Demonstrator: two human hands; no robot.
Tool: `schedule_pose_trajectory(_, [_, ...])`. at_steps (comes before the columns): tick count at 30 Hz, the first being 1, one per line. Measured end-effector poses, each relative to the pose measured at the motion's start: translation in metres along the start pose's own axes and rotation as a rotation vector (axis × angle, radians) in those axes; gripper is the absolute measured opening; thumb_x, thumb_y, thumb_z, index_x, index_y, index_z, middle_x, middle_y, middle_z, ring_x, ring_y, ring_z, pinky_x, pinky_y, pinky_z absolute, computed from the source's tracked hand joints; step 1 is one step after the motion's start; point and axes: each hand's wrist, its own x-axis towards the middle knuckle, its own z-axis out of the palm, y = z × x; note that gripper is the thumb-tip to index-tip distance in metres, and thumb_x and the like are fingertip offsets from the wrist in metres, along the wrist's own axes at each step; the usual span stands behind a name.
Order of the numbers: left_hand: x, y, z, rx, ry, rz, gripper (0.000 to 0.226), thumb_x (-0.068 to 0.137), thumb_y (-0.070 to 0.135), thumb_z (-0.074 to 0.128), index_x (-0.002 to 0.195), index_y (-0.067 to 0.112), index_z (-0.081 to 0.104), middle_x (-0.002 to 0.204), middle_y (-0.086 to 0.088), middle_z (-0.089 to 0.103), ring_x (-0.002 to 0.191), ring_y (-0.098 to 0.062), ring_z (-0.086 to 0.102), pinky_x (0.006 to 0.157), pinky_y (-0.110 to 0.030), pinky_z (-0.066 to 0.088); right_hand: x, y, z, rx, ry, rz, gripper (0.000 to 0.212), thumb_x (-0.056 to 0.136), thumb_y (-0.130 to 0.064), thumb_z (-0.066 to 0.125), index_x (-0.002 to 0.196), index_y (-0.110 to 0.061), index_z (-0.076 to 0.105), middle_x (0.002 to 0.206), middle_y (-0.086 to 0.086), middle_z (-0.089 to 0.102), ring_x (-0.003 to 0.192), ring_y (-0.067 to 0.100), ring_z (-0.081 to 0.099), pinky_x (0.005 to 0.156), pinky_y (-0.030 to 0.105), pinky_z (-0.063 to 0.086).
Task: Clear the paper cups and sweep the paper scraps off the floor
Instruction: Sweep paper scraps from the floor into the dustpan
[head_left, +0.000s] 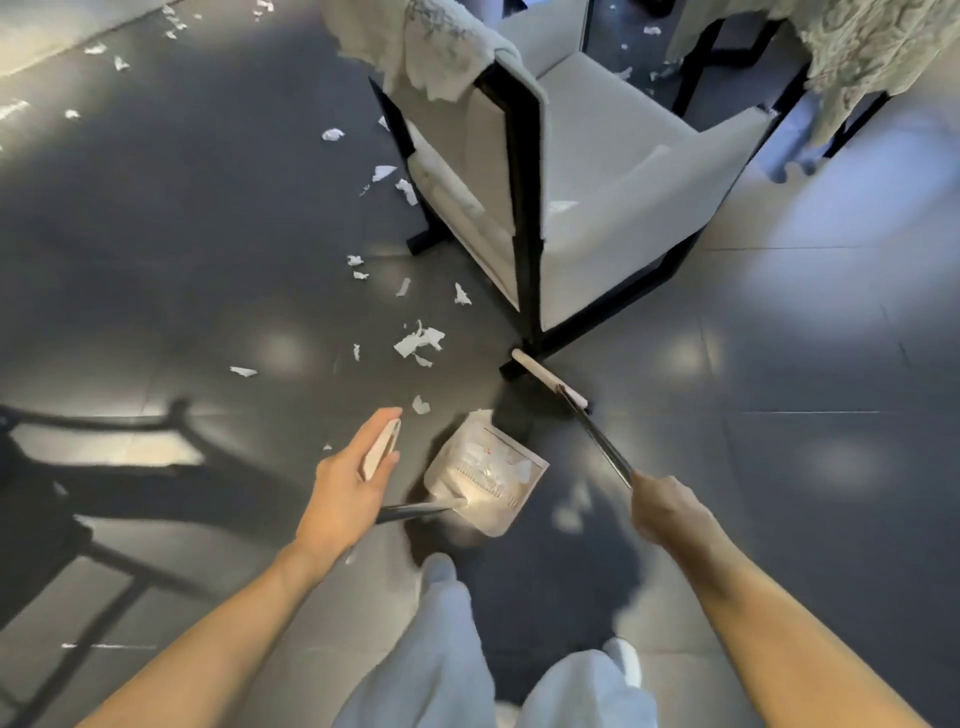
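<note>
My left hand (349, 480) grips the pale grip of the dustpan handle. The white dustpan (485, 475) sits on the dark floor in front of my feet with a few paper scraps inside. My right hand (662, 506) holds the dark shaft of the broom. The white broom head (548, 378) rests on the floor beside the near chair leg. White paper scraps (418, 340) lie scattered on the floor to the left of the chair, several more trailing toward the far left. No paper cup shows.
A white upholstered chair (597, 208) with a black frame stands straight ahead, a white cloth (431, 47) draped on its back. A table with a lace cloth (872, 57) is at the top right. Shadows of furniture fall on the left floor. My legs (467, 665) are below.
</note>
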Motion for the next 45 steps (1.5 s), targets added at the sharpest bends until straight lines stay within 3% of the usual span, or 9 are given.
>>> schedule_pose_trajectory(3, [0.022,-0.019,-0.032,0.009,0.002,0.006,0.06,0.093,0.013,0.057,0.1,0.072,0.047,0.098,0.013,0.065,0.06,0.001,0.055,0.075,-0.023,0.047,0.007,-0.055,0.008,0.027,-0.071,-0.048,0.042,0.093,-0.003,0.038,0.135,-0.008,0.045,0.115,0.014,0.06,0.096,0.027,0.066,0.057,0.018,0.051])
schedule_pose_trajectory(5, [0.032,-0.03,-0.05,0.016,0.009,0.013,0.065,0.093,0.013,0.058,0.096,0.076,0.044,0.095,0.014,0.064,0.055,0.003,0.053,0.073,-0.025,0.047,0.004,-0.083,0.013,0.028,-0.125,-0.059,0.04,0.092,0.001,0.043,0.132,-0.005,0.045,0.112,0.012,0.064,0.097,0.025,0.067,0.059,0.016,0.051])
schedule_pose_trajectory(9, [0.04,-0.052,-0.076,0.006,0.02,0.018,0.063,0.092,0.011,0.059,0.098,0.072,0.046,0.101,0.017,0.063,0.056,0.005,0.051,0.082,-0.025,0.046,-0.012,-0.112,0.025,0.163,-0.192,-0.026,0.036,0.089,-0.001,0.049,0.124,-0.011,0.045,0.066,0.0,0.052,0.05,0.012,0.051,0.033,0.016,0.039])
schedule_pose_trajectory(13, [0.03,-0.075,-0.092,0.029,0.056,0.081,0.045,0.092,0.009,0.059,0.12,0.043,0.056,0.108,0.01,0.064,0.079,0.006,0.054,0.078,0.0,0.036,-0.036,-0.118,0.035,0.314,-0.249,-0.012,0.034,0.092,-0.009,0.051,0.125,-0.014,0.046,0.059,0.001,0.049,0.044,0.012,0.046,0.038,0.02,0.038])
schedule_pose_trajectory(17, [0.008,-0.095,-0.111,0.05,0.118,0.091,0.042,0.092,0.009,0.059,0.123,0.036,0.055,0.103,0.004,0.063,0.08,-0.008,0.052,0.076,-0.002,0.036,-0.061,-0.103,0.05,0.546,-0.31,0.038,0.04,0.092,-0.002,0.053,0.128,-0.019,0.047,0.056,0.005,0.038,0.029,0.01,0.034,0.035,0.017,0.031])
schedule_pose_trajectory(23, [-0.027,-0.118,-0.141,0.131,0.196,0.038,0.041,0.092,0.012,0.057,0.126,0.035,0.053,0.076,-0.009,0.057,0.061,-0.022,0.044,0.067,-0.024,0.039,-0.1,-0.085,0.066,0.594,-0.274,0.053,0.062,0.094,-0.005,0.054,0.147,-0.027,0.032,0.055,0.005,0.041,0.038,0.013,0.036,0.037,0.021,0.035])
schedule_pose_trajectory(30, [-0.054,-0.147,-0.177,0.194,0.181,-0.009,0.041,0.093,0.014,0.056,0.129,0.034,0.053,0.086,-0.01,0.063,0.073,-0.03,0.054,0.074,-0.027,0.036,-0.119,-0.096,0.103,0.476,-0.138,0.128,0.055,0.087,0.001,0.042,0.137,-0.022,0.044,0.048,0.004,0.053,0.036,0.016,0.05,0.039,0.022,0.043])
schedule_pose_trajectory(35, [-0.057,-0.177,-0.205,0.219,0.169,-0.049,0.042,0.093,0.013,0.056,0.131,0.031,0.053,0.073,-0.015,0.058,0.067,-0.031,0.051,0.069,-0.022,0.037,-0.148,-0.165,0.141,0.535,-0.189,0.07,0.027,0.092,-0.001,0.039,0.114,-0.008,0.054,0.062,0.003,0.048,0.041,0.013,0.046,0.036,0.018,0.037])
schedule_pose_trajectory(45, [-0.009,-0.258,-0.311,0.093,0.112,-0.057,0.057,0.092,0.01,0.059,0.116,0.06,0.047,0.112,0.003,0.066,0.097,-0.014,0.063,0.086,-0.022,0.042,-0.126,-0.379,0.131,0.589,-0.286,0.081,0.012,0.09,-0.006,0.05,0.102,-0.002,0.054,0.094,0.009,0.06,0.079,0.02,0.054,0.069,0.027,0.044])
